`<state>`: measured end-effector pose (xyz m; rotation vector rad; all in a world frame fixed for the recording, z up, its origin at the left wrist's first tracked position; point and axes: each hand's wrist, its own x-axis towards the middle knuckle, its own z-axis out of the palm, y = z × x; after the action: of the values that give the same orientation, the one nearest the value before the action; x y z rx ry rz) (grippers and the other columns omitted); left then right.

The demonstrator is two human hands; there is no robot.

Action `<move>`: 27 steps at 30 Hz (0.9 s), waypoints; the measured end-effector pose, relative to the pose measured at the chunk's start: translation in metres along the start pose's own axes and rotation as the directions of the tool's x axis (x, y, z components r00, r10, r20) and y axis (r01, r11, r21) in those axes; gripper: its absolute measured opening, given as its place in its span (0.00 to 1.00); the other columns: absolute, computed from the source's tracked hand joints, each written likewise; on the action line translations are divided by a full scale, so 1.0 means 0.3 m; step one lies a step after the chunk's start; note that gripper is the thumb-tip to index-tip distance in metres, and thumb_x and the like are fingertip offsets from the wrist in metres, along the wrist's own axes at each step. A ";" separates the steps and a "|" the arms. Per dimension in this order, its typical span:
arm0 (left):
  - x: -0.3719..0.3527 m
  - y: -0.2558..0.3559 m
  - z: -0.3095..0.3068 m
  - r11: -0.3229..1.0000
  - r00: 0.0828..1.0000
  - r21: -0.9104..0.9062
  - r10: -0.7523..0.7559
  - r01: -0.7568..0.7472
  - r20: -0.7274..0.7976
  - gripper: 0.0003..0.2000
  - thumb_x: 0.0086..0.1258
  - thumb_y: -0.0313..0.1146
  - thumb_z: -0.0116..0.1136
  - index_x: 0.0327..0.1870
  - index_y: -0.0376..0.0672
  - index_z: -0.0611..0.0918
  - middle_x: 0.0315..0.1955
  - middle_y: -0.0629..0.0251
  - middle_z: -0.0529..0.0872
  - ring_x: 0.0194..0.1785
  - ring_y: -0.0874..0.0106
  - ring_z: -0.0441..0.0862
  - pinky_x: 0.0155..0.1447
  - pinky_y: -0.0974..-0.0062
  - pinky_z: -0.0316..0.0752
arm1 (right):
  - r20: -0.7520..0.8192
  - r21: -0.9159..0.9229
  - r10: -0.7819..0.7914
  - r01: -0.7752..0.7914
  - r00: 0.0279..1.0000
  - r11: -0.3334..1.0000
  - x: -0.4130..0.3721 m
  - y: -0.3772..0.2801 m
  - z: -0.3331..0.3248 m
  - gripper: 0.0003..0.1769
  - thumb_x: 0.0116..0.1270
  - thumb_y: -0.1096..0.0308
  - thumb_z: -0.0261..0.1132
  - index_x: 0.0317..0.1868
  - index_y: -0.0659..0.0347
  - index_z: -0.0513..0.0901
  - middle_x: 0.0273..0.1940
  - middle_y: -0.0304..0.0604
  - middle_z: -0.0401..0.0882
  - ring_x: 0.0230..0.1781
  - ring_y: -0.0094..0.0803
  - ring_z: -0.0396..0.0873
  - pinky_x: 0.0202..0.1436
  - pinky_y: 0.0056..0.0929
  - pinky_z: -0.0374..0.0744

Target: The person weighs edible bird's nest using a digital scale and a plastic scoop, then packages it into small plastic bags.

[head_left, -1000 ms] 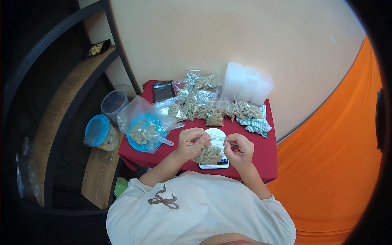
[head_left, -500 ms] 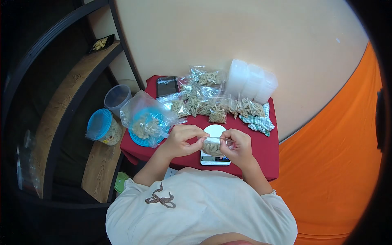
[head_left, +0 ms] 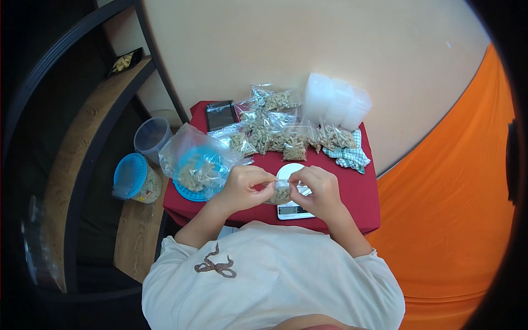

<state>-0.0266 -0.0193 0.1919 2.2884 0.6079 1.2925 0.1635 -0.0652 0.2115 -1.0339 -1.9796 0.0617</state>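
Between both hands hangs a small clear plastic bag [head_left: 281, 194] with pale greenish-beige pieces in its lower part. My left hand [head_left: 246, 188] pinches the bag's top edge at its left side. My right hand [head_left: 318, 191] pinches the same edge closer to its right end, thumb and fingers pressed together. Under and behind the bag stands a white digital kitchen scale [head_left: 296, 211], its round plate partly hidden by the hands and bag. To the left, a large open plastic bag [head_left: 193, 159] of similar pieces lies over a blue lid or tray [head_left: 190, 193].
Several filled clear bags [head_left: 268, 135] lie along the back of the red-clothed table [head_left: 352, 206]. Beside them are stacked translucent containers [head_left: 335, 102], a checked cloth [head_left: 352, 155] and a dark flat object [head_left: 221, 115]. A blue-lidded tub [head_left: 137, 179] stands left, by the wooden shelf [head_left: 132, 236].
My right hand has slid left along the bag's top edge, nearer my left hand. The camera view has shifted slightly, and the scale appears farther right beneath the hands.
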 end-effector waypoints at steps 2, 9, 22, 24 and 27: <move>0.001 -0.002 0.000 1.000 1.000 -0.016 0.013 -0.013 0.027 0.05 0.47 0.26 0.60 0.26 0.39 0.82 0.20 0.61 0.82 0.24 0.67 0.80 0.28 0.74 0.75 | -0.004 -0.053 -0.019 0.019 1.000 0.998 0.011 -0.012 0.016 0.08 0.43 0.74 0.65 0.27 0.57 0.77 0.23 0.38 0.76 0.24 0.33 0.76 0.25 0.29 0.74; 0.009 -0.051 -0.032 0.995 0.985 -0.037 0.098 -0.094 0.145 0.05 0.48 0.26 0.61 0.26 0.38 0.81 0.22 0.61 0.81 0.24 0.68 0.79 0.27 0.74 0.73 | 0.067 -0.167 0.012 -0.001 0.998 0.986 0.024 -0.047 0.074 0.07 0.43 0.74 0.65 0.25 0.57 0.76 0.22 0.37 0.75 0.23 0.32 0.75 0.24 0.29 0.72; 0.021 -0.083 -0.036 0.902 0.988 -0.407 -0.154 0.146 0.014 0.03 0.60 0.24 0.59 0.28 0.36 0.80 0.23 0.64 0.81 0.27 0.78 0.79 0.30 0.83 0.72 | -0.079 0.023 0.188 -0.187 0.979 0.982 0.035 -0.050 0.027 0.07 0.43 0.74 0.65 0.26 0.58 0.78 0.24 0.38 0.78 0.24 0.32 0.76 0.25 0.26 0.74; 0.013 -0.087 -0.012 0.865 0.980 -0.481 -0.193 0.147 -0.048 0.05 0.62 0.28 0.59 0.28 0.36 0.81 0.23 0.66 0.81 0.28 0.80 0.78 0.30 0.83 0.71 | -0.086 -0.096 0.109 -0.117 0.990 0.988 0.045 -0.060 0.014 0.08 0.41 0.76 0.65 0.26 0.59 0.78 0.23 0.38 0.77 0.23 0.32 0.76 0.23 0.25 0.73; 0.002 -0.111 -0.002 0.880 0.980 -0.450 -0.192 0.154 -0.041 0.08 0.65 0.29 0.56 0.29 0.34 0.77 0.24 0.64 0.80 0.28 0.79 0.79 0.32 0.84 0.73 | -0.073 -0.266 0.008 -0.027 0.997 0.964 0.045 -0.060 0.001 0.08 0.39 0.77 0.64 0.25 0.60 0.77 0.22 0.39 0.76 0.21 0.32 0.74 0.21 0.26 0.71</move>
<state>-0.0320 0.0082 0.1736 1.7720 0.4716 1.2901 0.1480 -0.0676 0.2277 -1.2081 -1.9489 -0.2355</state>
